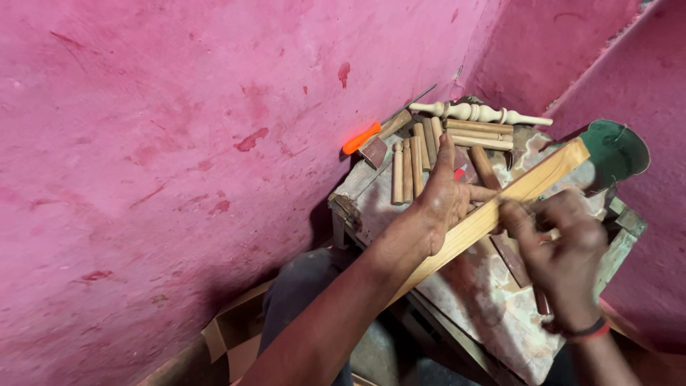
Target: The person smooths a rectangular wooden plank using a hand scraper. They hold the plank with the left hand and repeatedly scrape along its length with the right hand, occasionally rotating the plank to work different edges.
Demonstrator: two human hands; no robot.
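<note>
Pink plastered walls (179, 143) enclose a small worn workbench (500, 314) with a pale, stained top. Left hand (444, 196), fingers spread flat, presses on a long light wooden strip (500, 207) that lies diagonally across the bench. Right hand (564, 246), blurred, is curled beside the strip just right of the left hand; whether it grips anything cannot be told. Beyond the left fingertips lie short wooden dowels (411, 164) in a row, an orange-handled tool (363, 137), and a pale turned spindle (479, 112). A green disc (614, 146) sits past the strip's far end.
</note>
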